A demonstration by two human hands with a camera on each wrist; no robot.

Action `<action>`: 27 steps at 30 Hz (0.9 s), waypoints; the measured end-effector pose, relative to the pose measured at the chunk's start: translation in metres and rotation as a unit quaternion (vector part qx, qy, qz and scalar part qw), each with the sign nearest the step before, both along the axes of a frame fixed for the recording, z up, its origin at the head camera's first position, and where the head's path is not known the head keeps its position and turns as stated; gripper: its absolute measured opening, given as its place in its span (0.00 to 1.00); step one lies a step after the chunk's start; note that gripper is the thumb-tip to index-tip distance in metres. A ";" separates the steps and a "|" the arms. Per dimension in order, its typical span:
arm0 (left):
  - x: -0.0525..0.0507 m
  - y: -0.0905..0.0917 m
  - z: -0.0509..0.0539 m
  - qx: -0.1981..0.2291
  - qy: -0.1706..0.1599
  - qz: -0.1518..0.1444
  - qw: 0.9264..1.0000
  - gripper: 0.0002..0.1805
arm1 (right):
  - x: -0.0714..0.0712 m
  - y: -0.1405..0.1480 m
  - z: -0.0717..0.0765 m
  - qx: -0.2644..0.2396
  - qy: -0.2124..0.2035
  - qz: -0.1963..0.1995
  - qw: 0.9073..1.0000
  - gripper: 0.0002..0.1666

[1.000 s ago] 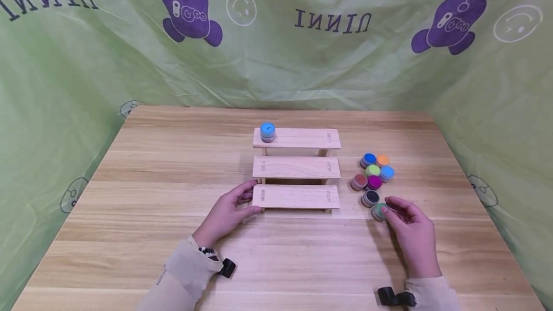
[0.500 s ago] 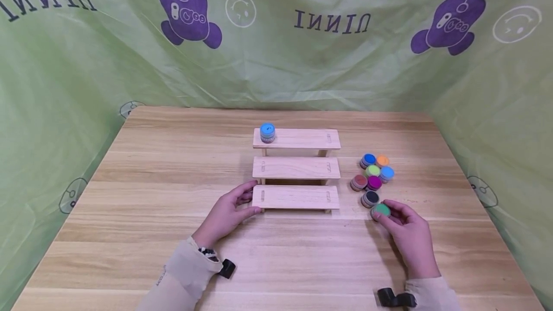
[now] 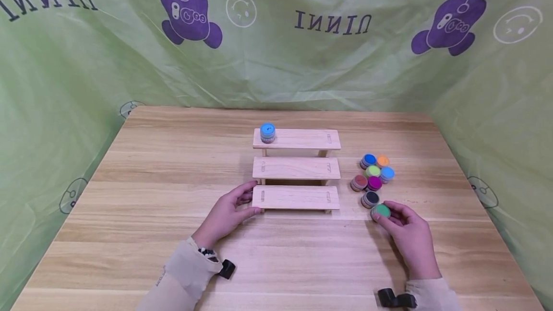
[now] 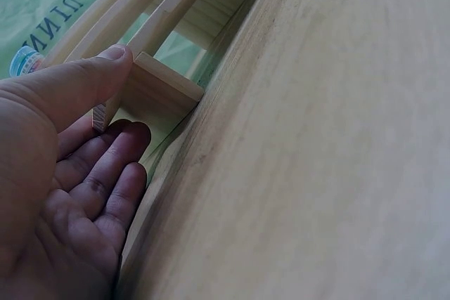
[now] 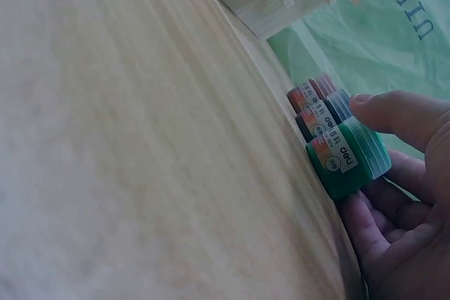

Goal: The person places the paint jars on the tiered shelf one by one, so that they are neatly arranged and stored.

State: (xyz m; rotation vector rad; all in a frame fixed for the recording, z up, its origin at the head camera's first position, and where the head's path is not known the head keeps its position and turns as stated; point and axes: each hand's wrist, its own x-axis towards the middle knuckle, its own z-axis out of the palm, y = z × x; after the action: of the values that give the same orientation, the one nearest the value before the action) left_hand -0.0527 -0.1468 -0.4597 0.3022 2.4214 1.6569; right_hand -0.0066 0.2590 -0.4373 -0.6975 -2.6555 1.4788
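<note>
A three-step wooden stand [image 3: 295, 197] occupies the middle of the table. My left hand [image 3: 224, 216] grips the left end of its lowest step, thumb at the front edge and fingers behind, as the left wrist view confirms. To the right, my right hand [image 3: 410, 241] holds a small green paint jar [image 3: 382, 210] between thumb and fingers. In the right wrist view this green jar [image 5: 339, 163] looks upright, low at the tabletop, with a black paint jar [image 3: 370, 199] just behind it. One light-blue paint jar [image 3: 268, 133] stands at the left of the top step.
Behind the black jar cluster several more paint jars: brown [image 3: 358, 183], purple [image 3: 374, 183], lime green [image 3: 373, 172], light blue [image 3: 387, 173], dark blue [image 3: 368, 160] and orange [image 3: 382, 161]. Green printed cloth [image 3: 276, 71] hangs around the wooden table [image 3: 173, 157].
My right hand has shifted slightly left and down around the green jar, and its thumb has slid off the lid to the side. The left hand and the stand have stayed still.
</note>
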 end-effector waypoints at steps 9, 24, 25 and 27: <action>0.001 -0.001 0.000 -0.006 0.001 0.004 1.000 0.40 | -0.001 -0.001 0.000 0.005 -0.011 0.002 1.000 0.34; 0.001 0.000 -0.001 -0.006 0.004 0.003 1.000 0.39 | 0.002 -0.001 0.004 -0.003 0.018 -0.004 1.000 0.30; 0.001 0.000 -0.001 -0.006 0.004 0.003 1.000 0.39 | 0.002 -0.001 0.004 -0.004 0.019 -0.007 1.000 0.30; 0.001 0.000 0.000 -0.007 0.005 0.004 1.000 0.39 | 0.002 -0.001 0.005 -0.005 0.019 -0.012 1.000 0.30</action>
State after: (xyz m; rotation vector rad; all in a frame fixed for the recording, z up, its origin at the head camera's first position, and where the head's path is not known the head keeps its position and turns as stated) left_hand -0.0520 -0.1471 -0.4600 0.3003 2.4437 1.6449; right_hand -0.0047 0.2575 -0.4322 -0.6927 -2.6053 1.4843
